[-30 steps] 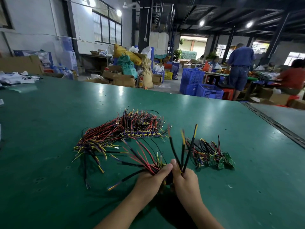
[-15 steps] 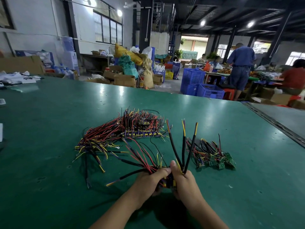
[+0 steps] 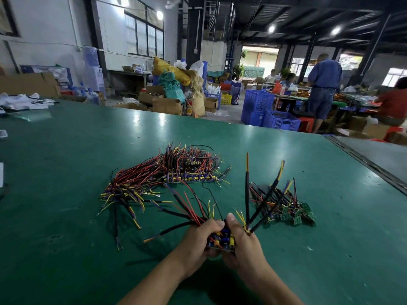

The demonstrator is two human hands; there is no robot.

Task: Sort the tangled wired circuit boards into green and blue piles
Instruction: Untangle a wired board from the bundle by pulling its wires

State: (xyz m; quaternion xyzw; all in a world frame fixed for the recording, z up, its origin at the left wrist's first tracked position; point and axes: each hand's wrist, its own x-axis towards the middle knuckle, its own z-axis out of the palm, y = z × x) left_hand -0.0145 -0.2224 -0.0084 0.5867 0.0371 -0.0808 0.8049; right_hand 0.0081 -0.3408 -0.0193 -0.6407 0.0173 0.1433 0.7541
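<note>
Both hands hold a small bundle of wired circuit boards (image 3: 222, 237) above the green table (image 3: 66, 172). My left hand (image 3: 199, 241) grips its left side, where red and black wires fan out leftward. My right hand (image 3: 242, 243) grips the right side, with three black-sleeved wires (image 3: 247, 194) sticking up and right. A large pile of blue boards with tangled wires (image 3: 176, 175) lies beyond my hands. A smaller pile of green boards (image 3: 293, 211) lies to the right.
Papers and white items (image 3: 19, 102) lie at the table's far left. A metal seam (image 3: 370, 164) runs along the table's right side. Beyond the table stand blue crates (image 3: 271, 115), cardboard boxes (image 3: 165, 104) and people at other benches (image 3: 321, 89).
The held bundle has turned and drawn slightly closer, showing the board between my hands. The three black-sleeved wires have swung further to the right. The piles have not moved.
</note>
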